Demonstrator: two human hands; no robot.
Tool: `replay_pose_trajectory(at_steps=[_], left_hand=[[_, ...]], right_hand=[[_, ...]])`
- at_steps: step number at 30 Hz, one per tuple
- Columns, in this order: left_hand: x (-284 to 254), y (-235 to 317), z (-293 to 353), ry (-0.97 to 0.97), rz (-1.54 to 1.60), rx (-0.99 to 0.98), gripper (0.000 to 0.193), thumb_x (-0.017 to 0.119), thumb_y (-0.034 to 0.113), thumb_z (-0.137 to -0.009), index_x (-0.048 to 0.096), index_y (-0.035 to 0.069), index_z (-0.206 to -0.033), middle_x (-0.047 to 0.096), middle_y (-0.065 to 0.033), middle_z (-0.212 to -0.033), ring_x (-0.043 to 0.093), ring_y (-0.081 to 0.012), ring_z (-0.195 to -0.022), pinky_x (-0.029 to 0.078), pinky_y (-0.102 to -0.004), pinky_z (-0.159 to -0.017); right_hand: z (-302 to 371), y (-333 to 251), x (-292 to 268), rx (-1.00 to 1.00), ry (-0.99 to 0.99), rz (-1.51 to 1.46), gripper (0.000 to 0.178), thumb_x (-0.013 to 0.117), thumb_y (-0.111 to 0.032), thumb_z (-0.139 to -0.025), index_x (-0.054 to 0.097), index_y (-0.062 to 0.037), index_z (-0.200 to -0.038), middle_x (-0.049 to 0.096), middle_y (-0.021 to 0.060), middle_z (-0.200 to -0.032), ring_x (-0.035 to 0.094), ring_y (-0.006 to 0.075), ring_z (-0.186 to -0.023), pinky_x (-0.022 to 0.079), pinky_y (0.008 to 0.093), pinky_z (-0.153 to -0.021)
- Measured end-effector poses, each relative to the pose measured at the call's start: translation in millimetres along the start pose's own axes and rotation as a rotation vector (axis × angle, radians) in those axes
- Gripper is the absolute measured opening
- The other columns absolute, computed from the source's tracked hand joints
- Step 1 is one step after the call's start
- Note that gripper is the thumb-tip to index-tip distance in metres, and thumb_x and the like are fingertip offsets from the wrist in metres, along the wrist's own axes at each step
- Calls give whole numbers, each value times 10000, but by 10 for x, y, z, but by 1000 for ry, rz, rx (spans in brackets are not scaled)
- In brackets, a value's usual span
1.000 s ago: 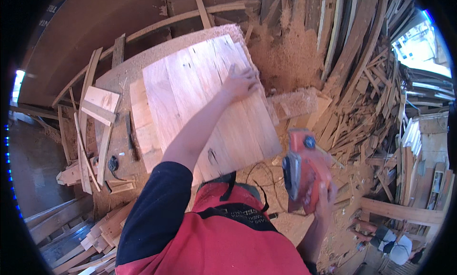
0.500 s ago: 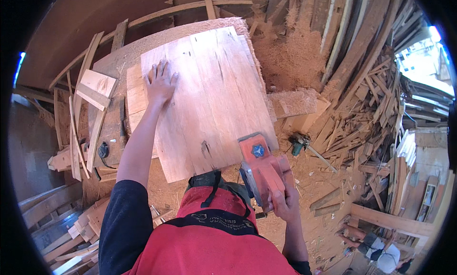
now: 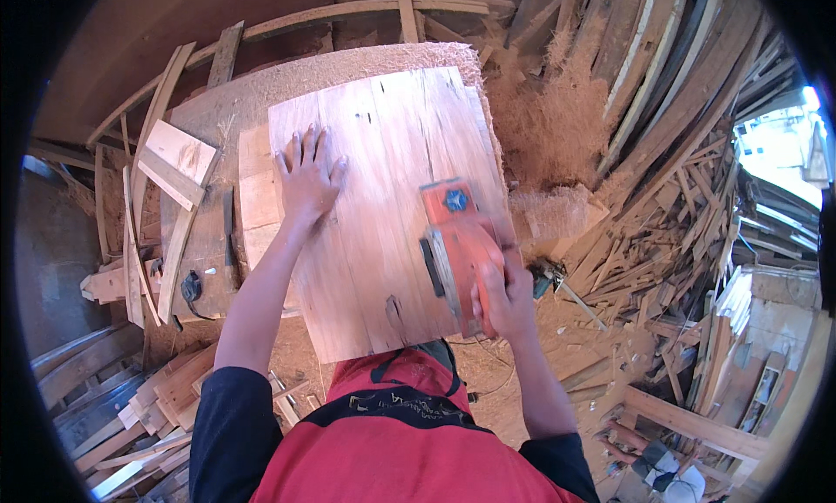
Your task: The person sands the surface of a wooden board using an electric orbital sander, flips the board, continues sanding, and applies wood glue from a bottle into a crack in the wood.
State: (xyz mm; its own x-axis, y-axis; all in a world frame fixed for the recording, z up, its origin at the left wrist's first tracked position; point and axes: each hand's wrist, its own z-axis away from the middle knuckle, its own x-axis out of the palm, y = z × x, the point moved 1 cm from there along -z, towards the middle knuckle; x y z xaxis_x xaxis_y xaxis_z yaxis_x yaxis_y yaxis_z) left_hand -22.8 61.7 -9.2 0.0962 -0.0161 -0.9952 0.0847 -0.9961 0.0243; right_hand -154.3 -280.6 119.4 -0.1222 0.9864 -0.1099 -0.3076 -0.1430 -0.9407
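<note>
The right grip (image 3: 503,301) holds the red planer (image 3: 455,246) on the wood panel (image 3: 366,242), over the tabletop (image 3: 209,246). The left grip (image 3: 309,179) lies flat, spread wide. Planing seems partway (dark spots are left).

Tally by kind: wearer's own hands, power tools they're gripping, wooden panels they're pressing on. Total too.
Hands: 2 (left hand flat on the panel, right hand gripping the planer)
Power tools: 1 (orange planer)
Wooden panels: 1 (top panel)
Total: 4
</note>
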Motion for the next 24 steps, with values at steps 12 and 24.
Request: replay_pose_trajectory(at_steps=[12,24], left_hand=[[-83,-37,7,19,99,-3,674,497,485,-1004,416,99,-1550,332,-130,-1643,268,-398,-1522,136,-687,-1198],[-17,-58,-13,12,108,-6,641,469,445,-1030,362,147,-1587,325,-97,-1656,258,-367,-1536,131,-669,-1206]], right_hand=[[-2434,-503,827,-216,-22,92,484,592,-461,-1016,679,-29,-817,591,75,-547,615,147,-504,468,343,-468],[-2377,-640,616,-451,95,316,574,571,-558,-982,712,-11,-1083,689,142,-785,671,255,-717,510,416,-675]])
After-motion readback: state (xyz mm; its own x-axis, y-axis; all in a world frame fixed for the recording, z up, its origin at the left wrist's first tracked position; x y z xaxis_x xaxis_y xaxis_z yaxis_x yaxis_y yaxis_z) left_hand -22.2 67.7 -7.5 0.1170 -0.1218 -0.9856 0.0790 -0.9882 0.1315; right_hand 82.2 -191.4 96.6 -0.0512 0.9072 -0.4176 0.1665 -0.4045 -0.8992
